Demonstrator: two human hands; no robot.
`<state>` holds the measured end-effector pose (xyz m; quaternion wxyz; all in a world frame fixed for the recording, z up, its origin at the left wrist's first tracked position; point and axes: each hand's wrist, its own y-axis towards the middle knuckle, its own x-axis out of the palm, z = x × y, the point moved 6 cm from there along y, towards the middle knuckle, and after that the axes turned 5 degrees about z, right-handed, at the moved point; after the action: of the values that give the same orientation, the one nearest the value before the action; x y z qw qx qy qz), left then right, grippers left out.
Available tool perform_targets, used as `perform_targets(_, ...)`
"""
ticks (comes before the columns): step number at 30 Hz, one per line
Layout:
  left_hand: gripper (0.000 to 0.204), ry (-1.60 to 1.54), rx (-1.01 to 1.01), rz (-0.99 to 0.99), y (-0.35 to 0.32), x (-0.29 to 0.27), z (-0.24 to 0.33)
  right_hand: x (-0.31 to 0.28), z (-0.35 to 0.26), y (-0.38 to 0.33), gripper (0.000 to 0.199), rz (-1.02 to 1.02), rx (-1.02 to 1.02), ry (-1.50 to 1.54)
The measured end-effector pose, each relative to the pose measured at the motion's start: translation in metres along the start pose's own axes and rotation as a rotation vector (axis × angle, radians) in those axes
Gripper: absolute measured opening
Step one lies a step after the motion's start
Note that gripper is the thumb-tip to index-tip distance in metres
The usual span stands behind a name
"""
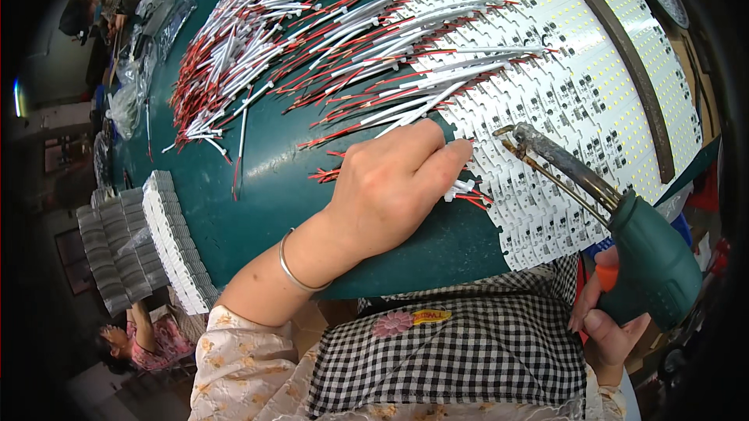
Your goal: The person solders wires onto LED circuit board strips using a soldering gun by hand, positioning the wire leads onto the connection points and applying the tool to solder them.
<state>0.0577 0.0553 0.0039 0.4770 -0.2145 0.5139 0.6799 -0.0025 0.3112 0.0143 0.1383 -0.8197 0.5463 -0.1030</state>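
My left hand (398,183) is closed over a small bunch of red-and-white wires; the red ends (324,175) stick out on its left and tinned ends show below its fingertips. Its thumb and forefinger are pinched together at the edge of the white LED circuit boards (538,179). In my right hand (612,327) is a green soldering gun (651,257), gripped by its handle. The metal tip of the gun points left over the boards, near my left fingertips. Rows of wires (437,62) lie with one end across the boards.
A large pile of red-and-white wires (234,70) covers the far left of the green table (265,226). A dark curved bar (624,62) rests across the boards. Stacked white strips (175,241) stand at the left edge. Other people sit at work farther left.
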Motion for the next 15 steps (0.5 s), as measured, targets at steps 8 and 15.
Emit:
perform_targets(8,0.041,-0.080,-0.026,0.005,0.002,-0.001,-0.003,0.005,-0.001,-0.002,0.062,0.042,0.029,-0.043)
perform_targets(15,0.042,-0.156,-0.066,-0.008,0.000,0.000,-0.005,0.004,0.010,-0.003,0.059,-0.013,0.126,-0.081)
